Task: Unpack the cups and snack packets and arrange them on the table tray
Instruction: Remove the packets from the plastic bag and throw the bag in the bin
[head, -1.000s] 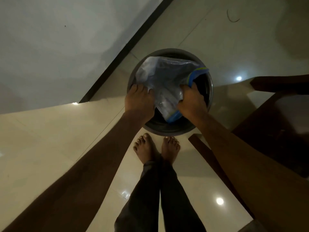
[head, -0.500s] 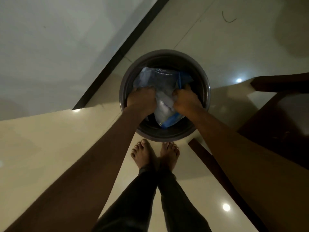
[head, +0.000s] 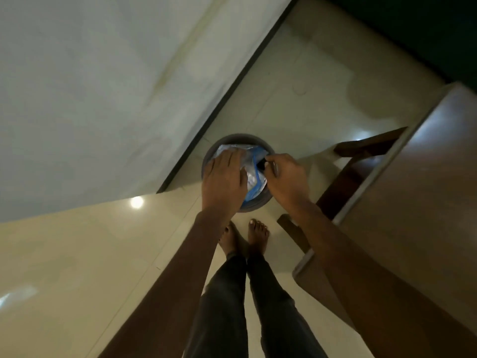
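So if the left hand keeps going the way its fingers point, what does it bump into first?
Probably the crumpled plastic bag in the round bin. The left hand lies flat over it, fingers pointing across the bin; whether it touches is unclear.

the head camera has pulled up and back, so the round grey bin now looks smaller and sits lower in the view, and more of the brown wooden table shows on the right. the left hand, earlier gripping the clear-and-blue plastic bag deep in the bin, now lies flat over it with fingers spread. the right hand has risen to the bin's rim, fingers pinched. the bag is pressed lower and less of it shows.
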